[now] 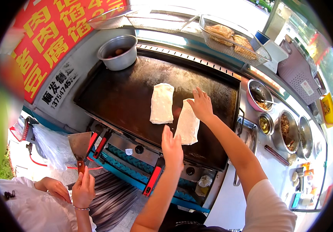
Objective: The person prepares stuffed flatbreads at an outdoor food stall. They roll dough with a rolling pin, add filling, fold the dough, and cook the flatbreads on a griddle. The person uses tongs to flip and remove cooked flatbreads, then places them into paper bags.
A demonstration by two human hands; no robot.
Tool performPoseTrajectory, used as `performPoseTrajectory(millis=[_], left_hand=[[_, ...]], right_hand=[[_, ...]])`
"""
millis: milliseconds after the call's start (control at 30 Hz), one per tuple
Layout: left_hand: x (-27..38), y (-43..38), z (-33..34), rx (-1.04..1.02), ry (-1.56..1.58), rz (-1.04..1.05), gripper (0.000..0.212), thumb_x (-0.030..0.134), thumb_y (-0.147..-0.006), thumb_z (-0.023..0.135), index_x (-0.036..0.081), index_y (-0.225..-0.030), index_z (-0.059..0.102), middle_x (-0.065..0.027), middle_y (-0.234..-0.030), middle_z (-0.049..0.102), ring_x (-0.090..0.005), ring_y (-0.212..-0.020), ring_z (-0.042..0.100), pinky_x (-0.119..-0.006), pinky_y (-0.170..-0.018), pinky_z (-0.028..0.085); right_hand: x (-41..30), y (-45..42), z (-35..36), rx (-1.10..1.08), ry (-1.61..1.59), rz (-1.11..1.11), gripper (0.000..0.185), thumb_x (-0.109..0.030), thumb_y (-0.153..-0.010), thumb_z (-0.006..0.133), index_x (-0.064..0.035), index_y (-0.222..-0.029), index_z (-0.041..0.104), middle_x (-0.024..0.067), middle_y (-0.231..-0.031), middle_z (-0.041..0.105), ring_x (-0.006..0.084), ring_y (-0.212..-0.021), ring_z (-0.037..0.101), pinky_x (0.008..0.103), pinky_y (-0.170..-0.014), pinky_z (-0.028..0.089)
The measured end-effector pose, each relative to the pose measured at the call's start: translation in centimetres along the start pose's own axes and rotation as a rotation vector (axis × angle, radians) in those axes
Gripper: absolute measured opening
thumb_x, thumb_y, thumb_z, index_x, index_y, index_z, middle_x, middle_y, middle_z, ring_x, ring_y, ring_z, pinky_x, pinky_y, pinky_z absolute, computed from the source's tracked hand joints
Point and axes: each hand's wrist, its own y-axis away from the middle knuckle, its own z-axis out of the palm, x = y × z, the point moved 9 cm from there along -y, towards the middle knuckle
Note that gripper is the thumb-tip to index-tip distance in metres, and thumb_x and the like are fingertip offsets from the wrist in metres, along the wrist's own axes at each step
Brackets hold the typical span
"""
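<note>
Two flat rectangles of pale filled dough lie on the dark griddle [120,95]. The left dough piece [162,103] lies apart from the right one [188,126]. My right hand [202,104] is at the upper end of the right piece, fingers spread, its fingertips at or just over the dough's edge. Beside that piece's lower left edge is my left hand [172,148], fingers extended and holding nothing; whether it touches the dough I cannot tell.
A co-worker at lower left holds a wide metal scraper [80,143]. An aluminium pot [118,62] stands on the griddle's back left corner. Baked flatbreads [220,32] sit in a wire basket beyond. Steel bowls of filling [282,133] stand at right; red-and-black handles [154,177] jut from the front.
</note>
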Motion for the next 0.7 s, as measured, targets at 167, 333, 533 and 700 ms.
performPoseTrajectory(millis=[167,333,533,700], left_hand=[[2.1,-13.3,1.7,0.026,-1.42,0.516,0.063,0.026,-0.097,0.049,-0.001,-0.15,0.028,-0.0182,-0.157,0.025,-0.0382,-0.147,0.015,-0.052,-0.118,0.015],[-1.5,-18.4,1.8,0.02,-1.824,0.463,0.069,0.046,-0.099,0.041,0.01,-0.154,0.021,-0.0097,-0.162,0.014,-0.0335,-0.149,0.007,-0.055,-0.118,0.009],[-1.5,-21.1,2.2,-0.198,-1.951,0.512,0.068,0.047,-0.1,0.038,0.016,-0.156,0.017,-0.0059,-0.163,0.01,-0.0313,-0.15,0.004,-0.053,-0.119,0.003],[-1.3,-23.2,3.3,-0.325,-1.927,0.574,0.066,0.046,-0.099,0.04,0.017,-0.155,0.02,-0.0047,-0.163,0.013,-0.0309,-0.15,0.006,-0.053,-0.119,0.006]], right_hand=[[-3.3,5.3,-5.6,-0.11,-0.238,-0.098,0.054,-0.034,-0.094,0.057,0.0029,-0.133,0.049,0.0245,-0.145,0.039,0.0405,-0.132,0.04,0.0455,-0.11,0.034],[-1.6,10.9,-10.9,-0.25,-0.374,-0.013,0.05,-0.027,-0.093,0.062,-0.0011,-0.134,0.05,0.0212,-0.149,0.037,0.0388,-0.135,0.037,0.0438,-0.112,0.031],[3.0,14.9,-13.3,-0.275,-0.466,0.17,0.046,-0.025,-0.094,0.061,-0.0028,-0.134,0.052,0.019,-0.146,0.043,0.0377,-0.134,0.041,0.0431,-0.111,0.033],[3.4,16.7,-14.0,-0.24,-0.577,0.272,0.044,-0.025,-0.095,0.061,-0.0026,-0.132,0.054,0.019,-0.145,0.045,0.037,-0.132,0.044,0.0412,-0.107,0.039]])
